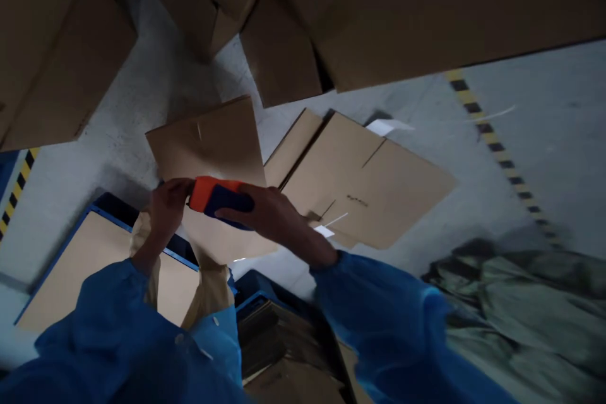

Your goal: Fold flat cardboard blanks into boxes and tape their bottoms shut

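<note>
My right hand (272,214) is closed around an orange and dark blue tool (220,197), which looks like a tape dispenser, held level in front of me. My left hand (166,207) is closed in a pinch at the orange end of that tool. Both arms wear blue sleeves. Just behind the hands a flattened cardboard box (213,139) lies on the grey floor. A strip of brown tape or paper (211,287) hangs down below the hands.
More flattened cardboard (374,180) lies on the floor to the right, and large cartons (402,6) fill the top. A blue pallet with a cardboard sheet (89,259) is lower left. Yellow-black floor tape (502,151) runs at right, green cloth (516,303) lower right.
</note>
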A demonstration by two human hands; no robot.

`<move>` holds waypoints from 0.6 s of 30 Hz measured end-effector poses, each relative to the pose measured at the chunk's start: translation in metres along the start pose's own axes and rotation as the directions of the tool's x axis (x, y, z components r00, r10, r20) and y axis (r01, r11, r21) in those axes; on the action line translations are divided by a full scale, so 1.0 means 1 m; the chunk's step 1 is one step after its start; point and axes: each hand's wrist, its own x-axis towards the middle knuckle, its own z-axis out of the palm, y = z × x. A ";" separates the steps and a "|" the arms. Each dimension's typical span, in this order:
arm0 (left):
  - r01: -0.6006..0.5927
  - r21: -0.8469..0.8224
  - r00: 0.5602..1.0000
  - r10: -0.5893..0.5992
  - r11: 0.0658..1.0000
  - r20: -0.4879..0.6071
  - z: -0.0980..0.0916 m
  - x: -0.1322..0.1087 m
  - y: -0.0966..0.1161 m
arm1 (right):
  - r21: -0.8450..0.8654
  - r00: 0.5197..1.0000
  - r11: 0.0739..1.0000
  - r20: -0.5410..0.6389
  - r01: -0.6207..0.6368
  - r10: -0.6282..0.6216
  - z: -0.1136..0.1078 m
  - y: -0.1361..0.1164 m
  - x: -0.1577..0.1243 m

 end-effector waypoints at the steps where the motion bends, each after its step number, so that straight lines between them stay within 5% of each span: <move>1: -0.028 -0.046 0.998 0.025 0.999 -0.065 -0.001 0.008 0.002 | -0.030 1.000 0.999 0.005 0.014 -0.014 -0.011 -0.003 0.010; 3: -0.097 -0.147 0.970 0.061 0.984 -0.237 -0.015 0.034 0.002 | -0.104 1.000 0.994 0.019 0.018 -0.016 -0.033 -0.005 0.031; 6: -0.176 -0.249 0.875 0.036 0.952 -0.483 -0.068 0.088 -0.013 | -0.296 0.995 0.952 0.034 -0.078 0.092 -0.072 0.007 0.064; 8: -0.164 -0.241 0.857 0.017 0.957 -0.515 -0.111 0.122 -0.030 | -0.454 0.982 0.876 0.013 -0.160 0.186 -0.102 0.024 0.083; 11: -0.121 -0.132 0.905 0.055 0.984 -0.422 -0.156 0.154 -0.051 | -0.649 0.963 0.722 -0.062 -0.240 0.264 -0.145 0.049 0.103; 14: -0.124 -0.101 0.916 0.075 0.987 -0.393 -0.161 0.170 -0.059 | -0.765 0.984 0.623 -0.088 -0.166 0.154 -0.177 0.065 0.118; 18: -0.081 -0.168 0.879 -0.009 0.982 -0.478 -0.137 0.184 -0.071 | -0.807 0.998 0.588 -0.057 -0.057 0.019 -0.200 0.070 0.129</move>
